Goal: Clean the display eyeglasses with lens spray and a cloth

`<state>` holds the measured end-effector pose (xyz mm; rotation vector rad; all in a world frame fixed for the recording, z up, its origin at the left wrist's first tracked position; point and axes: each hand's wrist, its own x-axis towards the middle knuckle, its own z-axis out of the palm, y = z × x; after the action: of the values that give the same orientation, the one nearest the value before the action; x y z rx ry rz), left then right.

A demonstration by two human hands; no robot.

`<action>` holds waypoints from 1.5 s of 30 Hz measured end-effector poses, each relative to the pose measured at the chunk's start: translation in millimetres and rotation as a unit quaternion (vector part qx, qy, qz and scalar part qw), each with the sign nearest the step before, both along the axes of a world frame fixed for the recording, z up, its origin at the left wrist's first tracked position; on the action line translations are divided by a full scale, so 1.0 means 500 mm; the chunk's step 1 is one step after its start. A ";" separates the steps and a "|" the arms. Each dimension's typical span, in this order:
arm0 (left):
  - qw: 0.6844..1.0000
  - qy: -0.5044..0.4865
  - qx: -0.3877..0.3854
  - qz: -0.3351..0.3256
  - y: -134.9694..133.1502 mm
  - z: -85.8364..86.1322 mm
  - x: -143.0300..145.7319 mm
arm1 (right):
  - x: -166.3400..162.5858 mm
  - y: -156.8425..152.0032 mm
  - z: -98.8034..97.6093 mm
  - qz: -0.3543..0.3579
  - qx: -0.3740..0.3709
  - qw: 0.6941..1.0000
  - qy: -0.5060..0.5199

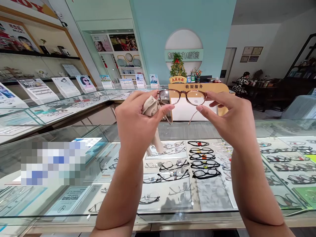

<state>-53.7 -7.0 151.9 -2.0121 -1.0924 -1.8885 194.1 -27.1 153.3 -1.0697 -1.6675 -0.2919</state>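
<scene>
A pair of eyeglasses [183, 93] with brownish rims is held up in front of me, its thin temples unfolded and pointing away. My left hand [138, 118] grips the left end of the frame between thumb and fingers. A pale cleaning cloth [149, 106] is bunched in that same hand, and part of it hangs below the palm. At the right end, my right hand [232, 115] pinches the frame near the hinge, thumb at the lower rim. A small printed mark shows on the right lens.
Below my arms stands a glass display case [170, 215] holding rows of spectacle frames [205, 164]. More counters [49, 113] with upright cards run along the left. A cashier desk [170, 113] with a plant is ahead. A person [243, 82] sits at the far right.
</scene>
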 end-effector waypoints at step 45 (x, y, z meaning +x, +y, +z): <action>1.000 0.013 -0.013 0.008 -0.006 0.003 -0.003 | 0.002 -0.017 0.004 0.009 -0.010 1.000 -0.006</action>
<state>-55.4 -9.9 153.6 -2.0297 -1.1299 -1.8452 195.2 -35.4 155.3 -1.0688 -1.6932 -0.2715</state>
